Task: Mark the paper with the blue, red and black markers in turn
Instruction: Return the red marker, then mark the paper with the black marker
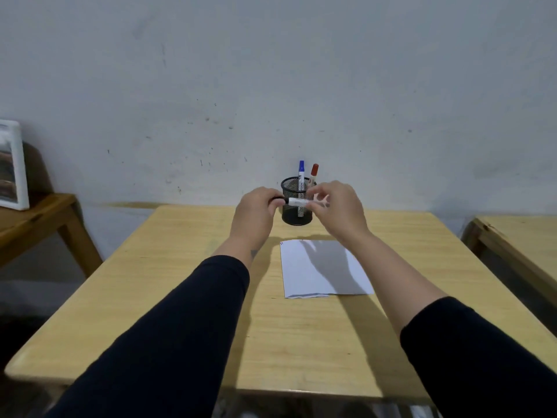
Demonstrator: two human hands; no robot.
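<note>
Both my hands hold the black marker (297, 202) level in the air, in front of the black mesh pen cup (297, 217). My left hand (256, 211) grips its black cap end. My right hand (334, 206) pinches the white barrel. The blue marker (301, 173) and the red marker (313, 173) stand upright in the cup. The white paper (322, 270) lies on the wooden table (180, 282) below my hands, with small marks at its far left corner (282, 243).
A white wall rises right behind the table. A second wooden table (518, 236) stands at the right, and a lower one (33, 224) at the left carries a white-framed picture (12, 167).
</note>
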